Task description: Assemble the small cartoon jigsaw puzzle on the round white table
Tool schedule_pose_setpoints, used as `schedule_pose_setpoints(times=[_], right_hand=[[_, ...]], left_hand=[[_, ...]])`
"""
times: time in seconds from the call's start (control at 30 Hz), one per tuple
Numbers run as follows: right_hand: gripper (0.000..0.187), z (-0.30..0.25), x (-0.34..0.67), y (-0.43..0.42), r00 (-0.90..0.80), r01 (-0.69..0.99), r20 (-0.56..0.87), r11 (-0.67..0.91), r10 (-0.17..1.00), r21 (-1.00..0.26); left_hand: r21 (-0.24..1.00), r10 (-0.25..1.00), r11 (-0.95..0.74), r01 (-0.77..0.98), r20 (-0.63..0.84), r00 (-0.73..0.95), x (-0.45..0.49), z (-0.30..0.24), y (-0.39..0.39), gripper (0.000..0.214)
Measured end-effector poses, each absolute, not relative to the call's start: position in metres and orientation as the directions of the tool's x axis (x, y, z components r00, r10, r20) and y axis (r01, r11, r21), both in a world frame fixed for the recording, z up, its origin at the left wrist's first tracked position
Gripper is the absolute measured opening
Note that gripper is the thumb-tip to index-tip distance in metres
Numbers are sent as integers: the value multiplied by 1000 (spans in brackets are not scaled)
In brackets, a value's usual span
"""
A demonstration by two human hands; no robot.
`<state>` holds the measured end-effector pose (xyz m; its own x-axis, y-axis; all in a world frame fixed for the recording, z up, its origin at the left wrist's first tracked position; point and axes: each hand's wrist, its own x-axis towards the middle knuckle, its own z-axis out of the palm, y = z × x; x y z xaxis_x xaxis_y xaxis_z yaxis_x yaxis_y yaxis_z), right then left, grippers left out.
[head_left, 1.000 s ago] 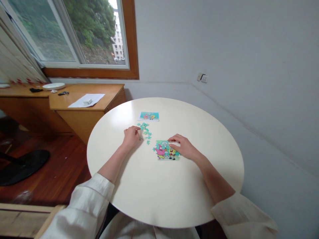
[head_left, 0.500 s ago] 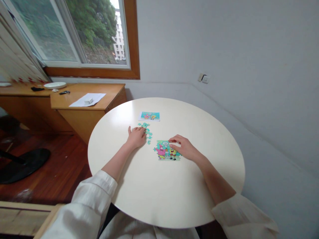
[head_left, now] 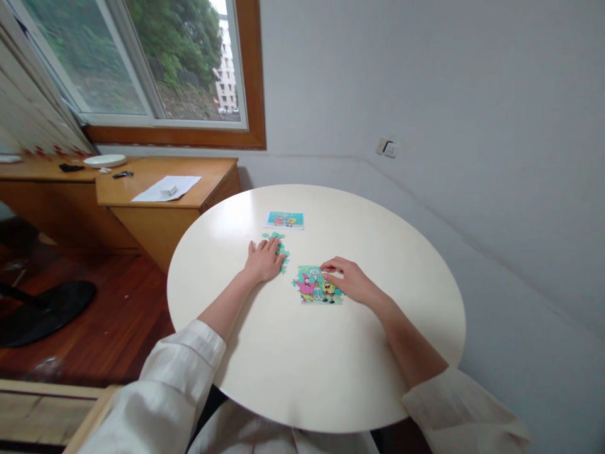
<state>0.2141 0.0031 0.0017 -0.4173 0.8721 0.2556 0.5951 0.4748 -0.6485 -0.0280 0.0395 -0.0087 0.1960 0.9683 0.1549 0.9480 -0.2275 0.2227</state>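
Note:
A partly joined jigsaw puzzle (head_left: 309, 289) with cartoon figures lies flat on the round cream table (head_left: 283, 359). My right hand (head_left: 352, 280) is over its upper right corner, covering part of it; thumb and fingertips are a little apart, with no piece visible between them. Left of the puzzle, my left hand (head_left: 265, 260) is palm down with its fingers spread over several loose teal puzzle pieces (head_left: 285, 257). Some of those pieces are hidden beneath the fingers. Behind them lies a picture card (head_left: 285, 219) showing similar cartoon figures.
A wooden desk (head_left: 220, 180) stands beyond the table on the left, bearing a white sheet of paper (head_left: 154, 189) with a small white block, and a white plate (head_left: 104, 161). A wall with a socket (head_left: 390, 149) rises behind and to the right. A black round base (head_left: 51, 315) stands on the floor.
My left hand has spread its fingers and turned slightly, now covering more of the middle loose pieces. My right hand stays in nearly the same place at the puzzle.

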Motion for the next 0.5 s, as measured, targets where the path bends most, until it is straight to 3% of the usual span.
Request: schedule_pose_setpoints(times=[0.37,0.5], right_hand=[[18,-1,217,5,-407,585,249,460,879,-668],[19,1,217,5,-403,580,244,452,882,-678]], left_hand=[[195,967,-198,961,200,158,-28,2,37,35],[241,964,-190,952,228,135,-38,0,42,34]])
